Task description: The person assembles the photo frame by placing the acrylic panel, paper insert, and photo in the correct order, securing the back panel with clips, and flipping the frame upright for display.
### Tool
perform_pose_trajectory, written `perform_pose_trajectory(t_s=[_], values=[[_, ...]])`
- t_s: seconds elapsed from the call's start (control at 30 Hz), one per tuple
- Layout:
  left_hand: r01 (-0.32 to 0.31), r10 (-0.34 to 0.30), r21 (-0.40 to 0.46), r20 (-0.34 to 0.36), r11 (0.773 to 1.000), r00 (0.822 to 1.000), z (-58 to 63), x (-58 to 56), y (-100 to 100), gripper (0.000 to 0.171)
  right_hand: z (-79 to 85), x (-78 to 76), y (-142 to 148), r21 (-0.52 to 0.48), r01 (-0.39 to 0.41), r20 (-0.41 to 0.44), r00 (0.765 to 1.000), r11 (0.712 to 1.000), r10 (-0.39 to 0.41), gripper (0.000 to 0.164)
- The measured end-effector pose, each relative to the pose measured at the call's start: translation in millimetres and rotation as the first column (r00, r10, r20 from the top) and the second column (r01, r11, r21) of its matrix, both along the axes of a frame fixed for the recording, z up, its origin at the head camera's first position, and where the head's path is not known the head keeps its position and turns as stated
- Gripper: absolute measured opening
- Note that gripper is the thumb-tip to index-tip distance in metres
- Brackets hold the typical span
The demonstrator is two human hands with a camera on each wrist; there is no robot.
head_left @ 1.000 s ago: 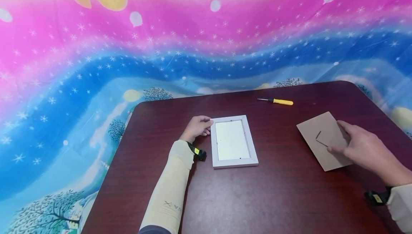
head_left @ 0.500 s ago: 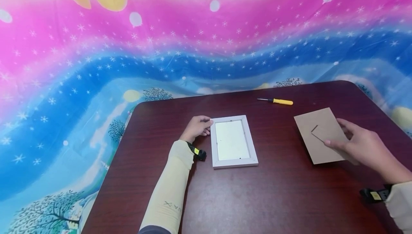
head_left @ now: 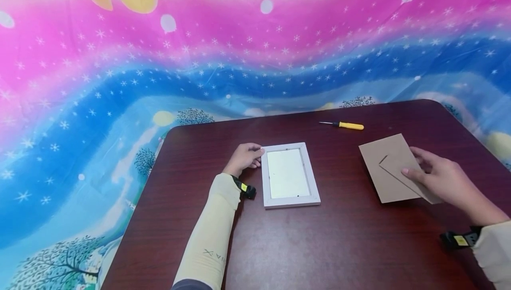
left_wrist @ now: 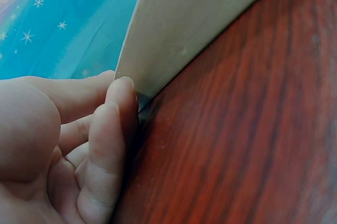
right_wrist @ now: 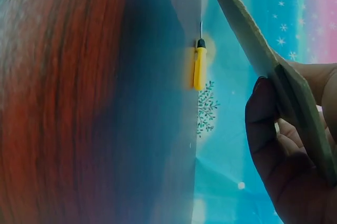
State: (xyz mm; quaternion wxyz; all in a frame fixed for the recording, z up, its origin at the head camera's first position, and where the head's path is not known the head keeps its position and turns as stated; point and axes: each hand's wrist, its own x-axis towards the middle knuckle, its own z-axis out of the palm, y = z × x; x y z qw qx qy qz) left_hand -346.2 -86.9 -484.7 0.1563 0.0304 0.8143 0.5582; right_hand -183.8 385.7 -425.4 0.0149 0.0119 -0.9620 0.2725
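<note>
A white picture frame lies on the table with a pale panel inside its border and small dark tabs along the inner edge. My left hand pinches its far left corner; the left wrist view shows thumb and fingertips at the corner of the frame's side. On the right, my right hand grips a brown backing board with a stand flap, tilted above the table. In the right wrist view the board appears edge-on, with thumb and fingers on opposite faces.
A yellow-handled screwdriver lies near the far edge of the dark red wooden table. Behind the table hangs a colourful printed cloth. Each wrist wears a black strap.
My right hand has raised the backing board and brought it left; its stand flap now angles out from it. The left hand and picture frame have stayed put.
</note>
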Motion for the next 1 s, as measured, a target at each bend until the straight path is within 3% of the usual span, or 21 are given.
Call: perform_pose_trajectory(t_s=[0.17,0.43,0.73,1.0], values=[[-0.001,0.001,0.010,0.001,1.000,1.000,0.1,0.2,0,0.032,-2.5,-0.9,-2,-0.019,-0.013,-0.012,1.000,1.000,0.013,0.068],[-0.006,0.006,0.008,-0.001,1.000,1.000,0.1,0.4,1,0.031,-2.8,-1.9,-4,-0.040,-0.003,-0.110,0.994,0.999,-0.001,0.053],[-0.012,0.012,-0.006,-0.005,1.000,1.000,-0.5,0.2,0,0.033,0.3,-5.6,-16,-0.124,0.058,-0.096,0.993,0.991,-0.070,0.055],[-0.007,0.007,0.004,0.003,1.000,1.000,0.2,0.0,0,0.033,0.1,-6.0,-26,-0.223,0.041,-0.100,0.993,0.974,-0.064,0.048]])
